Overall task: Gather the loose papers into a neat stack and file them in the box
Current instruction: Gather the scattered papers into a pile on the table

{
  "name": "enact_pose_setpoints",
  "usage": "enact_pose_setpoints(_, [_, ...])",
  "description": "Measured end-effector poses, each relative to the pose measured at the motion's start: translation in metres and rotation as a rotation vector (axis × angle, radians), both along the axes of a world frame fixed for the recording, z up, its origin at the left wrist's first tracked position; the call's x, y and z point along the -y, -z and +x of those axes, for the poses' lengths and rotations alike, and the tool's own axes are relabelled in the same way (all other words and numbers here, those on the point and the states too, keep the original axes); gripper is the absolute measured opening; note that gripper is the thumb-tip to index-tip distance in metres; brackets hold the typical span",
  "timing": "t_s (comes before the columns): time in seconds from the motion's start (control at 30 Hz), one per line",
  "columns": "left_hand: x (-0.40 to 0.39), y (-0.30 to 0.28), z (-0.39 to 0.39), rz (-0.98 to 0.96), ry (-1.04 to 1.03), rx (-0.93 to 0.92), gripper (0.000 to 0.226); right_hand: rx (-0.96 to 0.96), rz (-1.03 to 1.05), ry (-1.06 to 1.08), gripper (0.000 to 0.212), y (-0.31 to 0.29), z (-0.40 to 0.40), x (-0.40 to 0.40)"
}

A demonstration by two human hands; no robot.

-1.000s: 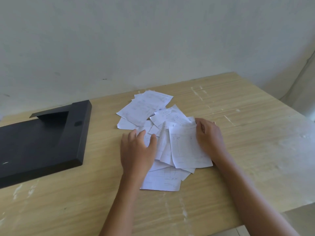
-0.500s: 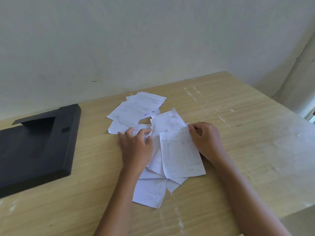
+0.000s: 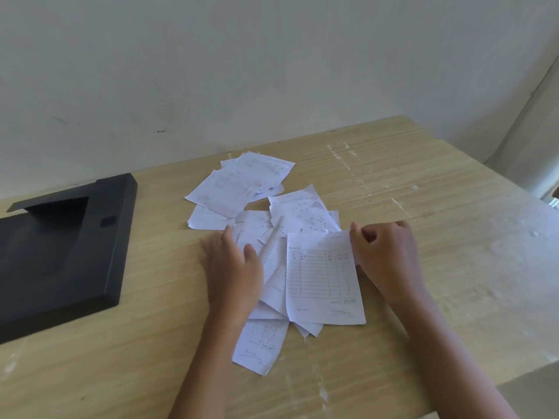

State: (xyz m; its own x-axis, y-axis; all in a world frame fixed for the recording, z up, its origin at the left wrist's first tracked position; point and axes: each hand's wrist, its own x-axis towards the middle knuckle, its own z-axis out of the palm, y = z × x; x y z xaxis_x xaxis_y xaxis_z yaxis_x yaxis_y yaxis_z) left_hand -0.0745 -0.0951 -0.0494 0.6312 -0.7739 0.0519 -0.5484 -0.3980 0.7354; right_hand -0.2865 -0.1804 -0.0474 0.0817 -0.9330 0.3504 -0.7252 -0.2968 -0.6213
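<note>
My right hand [image 3: 384,261], just right of centre in the frame, pinches the upper right corner of the top sheet [image 3: 323,276], a ruled form with a few handwritten lines, thumb and fingers closed on its edge. My left hand [image 3: 233,267] lies open and flat, palm down, on the left side of the same cluster of papers [image 3: 272,261], pressing them to the tabletop [image 3: 423,192].

Around the hands the sheets are still fanned at different angles, overlapping but not squared. One sheet [image 3: 260,346] sticks out below my left wrist toward the bottom of the frame. A second small group [image 3: 242,186] lies further up, toward the wall, touching the near cluster only at its edges.

The black box [image 3: 60,246] sits at the left of the frame, well apart from the papers, and I see no paper in it.

I judge the task barely started: the gathering is under way and nothing is stacked. Still left are pulling in the far group and the stray sheet, squaring the edges, then carrying the stack over to the box.
</note>
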Motion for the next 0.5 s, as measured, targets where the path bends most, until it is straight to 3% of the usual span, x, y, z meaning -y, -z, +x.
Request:
enact_pose_setpoints(0.17, [-0.002,-0.011,-0.023,-0.253,-0.132,-0.445,0.063,-0.023,0.019,0.012,0.058,-0.006,-0.003,-0.023])
enact_pose_setpoints(0.23, [-0.014,-0.02,-0.019,-0.263,-0.043,-0.605,0.056,-0.042,0.027,0.02,0.055,-0.003,-0.011,-0.033])
enact_pose_setpoints(0.27, [-0.023,-0.02,-0.014,-0.241,0.027,-0.599,0.048,-0.043,0.03,0.02,0.051,-0.002,-0.016,-0.037])
enact_pose_setpoints(0.33, [-0.045,-0.017,0.0,-0.143,0.172,-0.376,0.041,-0.02,0.039,0.022,0.038,-0.002,-0.025,-0.043])
enact_pose_setpoints(0.4, [-0.061,-0.007,0.013,-0.015,0.231,-0.099,0.052,0.032,0.052,0.018,0.023,-0.007,-0.03,-0.047])
enact_pose_setpoints(0.5, [-0.072,0.004,0.011,0.071,0.248,0.081,0.062,0.008,0.07,-0.008,0.017,-0.011,-0.025,-0.05])
